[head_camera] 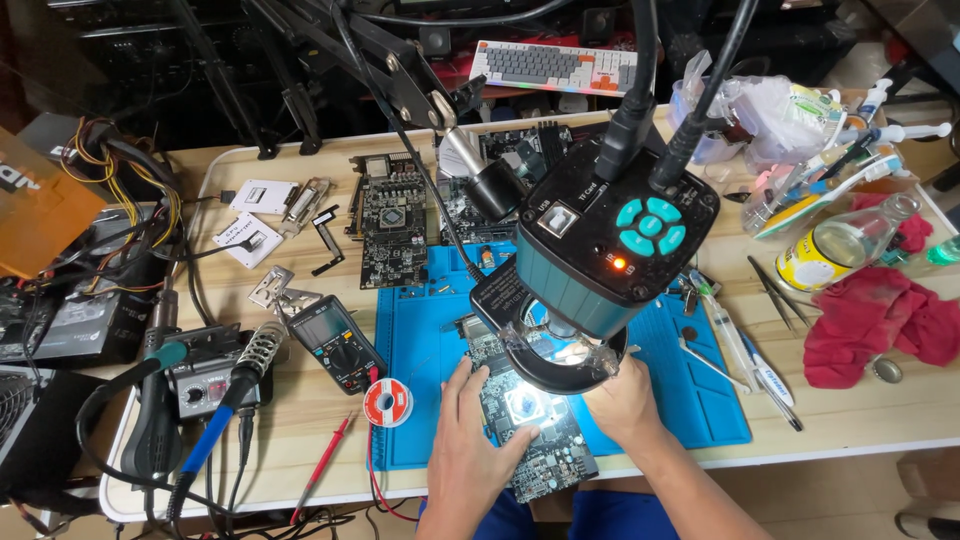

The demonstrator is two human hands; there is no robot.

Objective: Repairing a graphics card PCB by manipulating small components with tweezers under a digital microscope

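Circuit board point(535, 440) lies flat on the blue mat point(700, 400), near front edge of the surface point(300, 420), directly under the teal microscope camera point(610, 250) and its ring light point(560, 365). Board is dark, densely populated, with a square chip point(527, 405) lit bright white by the light; far end hidden under the ring.

Left hand point(470, 450) rests flat on the board's left edge, fingers spread and pressing down, not clenched, gripping nothing. Right hand point(625, 400) sits at the board's right side just under the ring light; fingertips hidden behind the ring, so cannot tell if it pinches the board or a tool.

Risks, as judged: board is only pinned by palm pressure, so a slip could slide it off the mat's front edge or out of focus. Right knuckles are close to the ring light, so a bump could knock the camera off alignment. Bare skin on components could mean static or smudges.

Outward: solder spool point(387, 403) and multimeter point(337, 343) just left of the mat, soldering iron point(225, 410) further left, syringe point(730, 340) and tweezers point(780, 295) on the right, red cloth point(870, 320) beyond.
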